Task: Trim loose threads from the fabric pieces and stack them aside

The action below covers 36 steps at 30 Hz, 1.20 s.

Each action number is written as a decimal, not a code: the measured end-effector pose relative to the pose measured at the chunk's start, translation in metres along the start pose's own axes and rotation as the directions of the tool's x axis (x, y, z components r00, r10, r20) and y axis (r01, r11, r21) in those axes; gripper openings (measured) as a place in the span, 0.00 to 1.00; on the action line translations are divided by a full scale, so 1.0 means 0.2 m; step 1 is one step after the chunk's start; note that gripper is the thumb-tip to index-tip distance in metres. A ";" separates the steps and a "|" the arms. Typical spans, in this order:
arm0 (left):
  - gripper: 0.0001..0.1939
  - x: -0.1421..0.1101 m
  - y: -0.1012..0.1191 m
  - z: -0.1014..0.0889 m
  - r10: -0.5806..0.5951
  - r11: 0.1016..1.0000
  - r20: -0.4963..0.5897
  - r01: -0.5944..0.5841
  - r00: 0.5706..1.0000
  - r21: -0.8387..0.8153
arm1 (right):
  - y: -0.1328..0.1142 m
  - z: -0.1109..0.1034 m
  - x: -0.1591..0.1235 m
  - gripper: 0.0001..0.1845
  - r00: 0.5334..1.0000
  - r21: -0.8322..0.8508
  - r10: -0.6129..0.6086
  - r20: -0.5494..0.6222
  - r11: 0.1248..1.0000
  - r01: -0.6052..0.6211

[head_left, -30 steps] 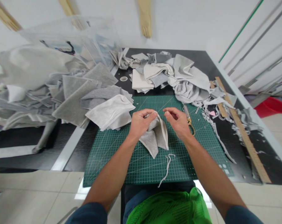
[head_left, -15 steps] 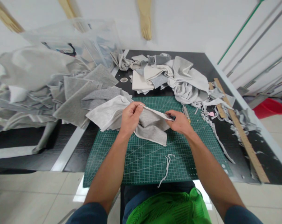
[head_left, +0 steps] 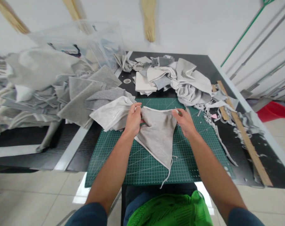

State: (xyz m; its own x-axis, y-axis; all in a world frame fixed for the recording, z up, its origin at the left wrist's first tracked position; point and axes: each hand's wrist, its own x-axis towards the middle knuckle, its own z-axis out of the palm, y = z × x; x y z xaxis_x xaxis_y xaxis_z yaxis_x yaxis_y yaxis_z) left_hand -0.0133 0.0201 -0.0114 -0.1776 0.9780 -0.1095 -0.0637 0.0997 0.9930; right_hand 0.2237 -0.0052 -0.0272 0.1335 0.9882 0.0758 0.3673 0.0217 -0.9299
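Observation:
A grey fabric piece (head_left: 157, 131) with pale edges is stretched between my two hands above the green cutting mat (head_left: 142, 171). My left hand (head_left: 133, 121) pinches its upper left corner. At the upper right corner, my right hand (head_left: 185, 121) is closed on the cloth, with a small white bit showing at the fingertips. The fabric's lower point hangs toward a loose white strip (head_left: 167, 179) on the mat. Beside my left hand lies a stack of light grey cloth pieces (head_left: 111, 111). A thin metal tool behind my right hand is mostly hidden.
A large heap of grey cloth (head_left: 43, 69) covers the left side, before a clear plastic bin (head_left: 102, 40). More folded fabric (head_left: 145, 82) and a tape roll (head_left: 127, 81) lie at the back. Scraps surround a wooden ruler (head_left: 247, 138) on the right.
The fabric, bunched before, is now spread into a flat, hanging shape. My right hand has moved slightly right, and the dark object seen in it earlier no longer shows.

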 end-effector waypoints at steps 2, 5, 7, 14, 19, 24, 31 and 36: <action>0.25 0.00 0.00 -0.01 -0.035 0.999 0.053 0.036 0.998 -0.010 | 0.02 0.00 0.01 0.33 0.995 -0.211 0.069 -0.073 0.974 -0.083; 0.40 0.01 -0.01 -0.04 -0.047 0.995 0.157 0.032 0.986 0.096 | 0.04 -0.03 0.02 0.28 0.987 -0.469 0.009 -0.158 0.879 -0.083; 0.45 0.02 -0.04 -0.07 -0.055 0.967 0.217 -0.002 0.975 0.255 | 0.04 -0.06 0.01 0.27 0.983 -0.573 -0.041 -0.181 0.816 -0.072; 0.21 0.06 -0.09 -0.13 -0.034 0.603 0.308 -0.226 0.951 0.765 | -0.05 -0.14 -0.05 0.16 0.947 -0.808 0.225 0.228 0.586 0.055; 0.11 0.01 -0.07 -0.11 -0.157 0.403 0.364 -0.278 0.918 0.872 | -0.10 -0.09 -0.10 0.23 0.787 -0.761 0.385 0.482 0.630 0.158; 0.16 -0.01 -0.06 -0.07 -0.105 0.471 0.388 -0.298 0.916 0.831 | -0.04 -0.05 -0.07 0.07 0.915 -0.742 0.145 0.376 0.639 0.204; 0.08 0.00 -0.02 -0.06 0.148 0.800 0.236 -0.257 0.960 0.542 | -0.03 -0.10 0.00 0.12 0.999 -0.520 -0.039 -0.035 0.854 0.015; 0.18 0.01 0.01 -0.08 0.204 0.942 0.103 -0.224 0.973 0.251 | -0.05 -0.08 -0.01 0.22 0.983 -0.145 -0.140 -0.115 0.982 0.123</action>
State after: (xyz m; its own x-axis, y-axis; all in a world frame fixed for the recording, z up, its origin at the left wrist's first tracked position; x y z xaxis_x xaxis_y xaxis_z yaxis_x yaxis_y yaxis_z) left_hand -0.0298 0.0188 -0.0112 -0.0843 0.9913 0.1010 0.2260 -0.0797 0.9709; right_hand 0.2356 -0.0095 -0.0124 0.1853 0.9513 0.2462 0.5109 0.1208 -0.8511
